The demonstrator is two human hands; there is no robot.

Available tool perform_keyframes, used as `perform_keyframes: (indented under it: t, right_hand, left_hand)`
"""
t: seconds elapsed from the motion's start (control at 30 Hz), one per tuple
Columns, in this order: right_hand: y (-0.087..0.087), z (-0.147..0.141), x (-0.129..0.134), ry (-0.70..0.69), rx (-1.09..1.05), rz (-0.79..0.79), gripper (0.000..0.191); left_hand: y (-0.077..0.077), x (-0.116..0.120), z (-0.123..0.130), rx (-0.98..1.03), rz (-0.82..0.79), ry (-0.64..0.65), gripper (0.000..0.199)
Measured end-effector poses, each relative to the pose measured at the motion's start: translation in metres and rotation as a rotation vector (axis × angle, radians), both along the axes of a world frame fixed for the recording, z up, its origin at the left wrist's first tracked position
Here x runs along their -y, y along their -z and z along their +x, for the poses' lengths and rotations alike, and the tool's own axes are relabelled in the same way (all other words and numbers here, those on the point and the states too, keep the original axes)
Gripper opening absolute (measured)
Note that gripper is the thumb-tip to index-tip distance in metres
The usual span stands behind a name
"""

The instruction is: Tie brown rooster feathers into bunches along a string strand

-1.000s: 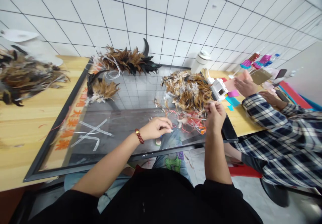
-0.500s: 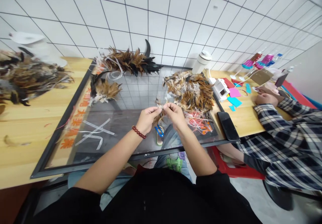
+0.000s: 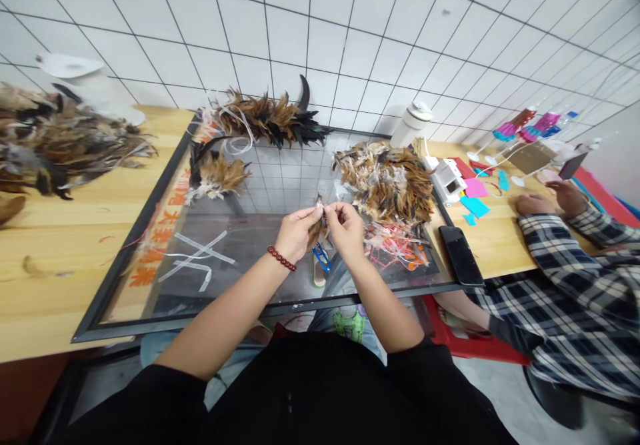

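My left hand and my right hand meet over the glass panel, fingertips pinched close together. Between them is a small brown feather bunch, partly covered by the fingers; its tips show above and below the left fingers. Just below the hands lie blue thread snips on the glass. To the right of my right hand is a large pile of brown feathers, with a tangle of pink and white strands in front of it.
A feather garland and a smaller feather clump lie at the back left of the black-framed glass. Clear strips lie front left. A phone, white bottle and a co-worker's hands are on the right.
The view has shifted slightly, so the table contents sit further right. My hands stay pinched together at the feathers. The co-worker's hands have moved apart.
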State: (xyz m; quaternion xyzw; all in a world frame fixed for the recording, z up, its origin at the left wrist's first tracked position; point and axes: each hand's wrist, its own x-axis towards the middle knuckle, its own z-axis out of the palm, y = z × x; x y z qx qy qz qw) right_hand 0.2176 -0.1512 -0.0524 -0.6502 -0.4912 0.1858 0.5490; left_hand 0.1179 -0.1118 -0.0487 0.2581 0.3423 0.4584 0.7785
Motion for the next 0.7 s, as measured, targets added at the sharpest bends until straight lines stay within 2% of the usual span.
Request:
perform_keyframes:
  t: [0.1,0.2,0.27,0.4,0.6,0.7]
  right_hand:
    - [-0.004,-0.004,0.004,-0.008,0.137,0.035,0.022]
    - [-0.006,-0.002,0.008,-0.080,0.286,0.082,0.021]
    - [-0.005,0.004,0.008,-0.093,0.299,0.114,0.020]
    - [0.000,0.020,0.004,-0.090,0.068,0.128,0.022]
    - [0.002,0.025,0.004,-0.430,-0.374,0.028,0.024]
    - [0.003,0.024,0.004,-0.486,-0.498,0.018,0.019]
  left_hand:
    - [0.001,-0.001,0.000,0.024,0.002,0.012,0.029]
    - [0.003,-0.004,-0.002,0.021,-0.008,-0.004,0.028]
    - [0.004,-0.008,-0.004,-0.020,0.000,-0.023,0.026]
    - [0.002,-0.011,-0.010,-0.131,0.094,0.116,0.027]
    - [-0.009,-0.004,-0.015,-0.139,0.162,0.401,0.031]
    - [-0.009,-0.004,-0.017,-0.122,0.161,0.502,0.032]
